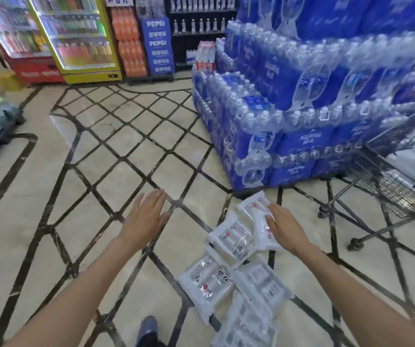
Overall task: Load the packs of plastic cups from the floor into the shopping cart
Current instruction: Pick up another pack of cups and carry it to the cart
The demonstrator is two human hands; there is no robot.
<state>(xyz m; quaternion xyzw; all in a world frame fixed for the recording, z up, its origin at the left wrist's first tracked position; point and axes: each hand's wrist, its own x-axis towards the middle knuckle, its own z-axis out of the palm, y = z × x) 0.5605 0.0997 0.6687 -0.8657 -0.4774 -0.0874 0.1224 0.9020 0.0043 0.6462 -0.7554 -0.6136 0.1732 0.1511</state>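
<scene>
Head view: packs [229, 286] of cups lie in a loose, overlapping row on the floor [116, 156], just left of the cart [386, 186]. Right hand [285, 227] reaches over the packs nearest the cart, fingers straight, gripping nothing. Left hand [145, 217] hovers over bare tile, well left of the cart, fingers spread flat.

Five cup packs [229, 240], one cart [386, 186]
</scene>
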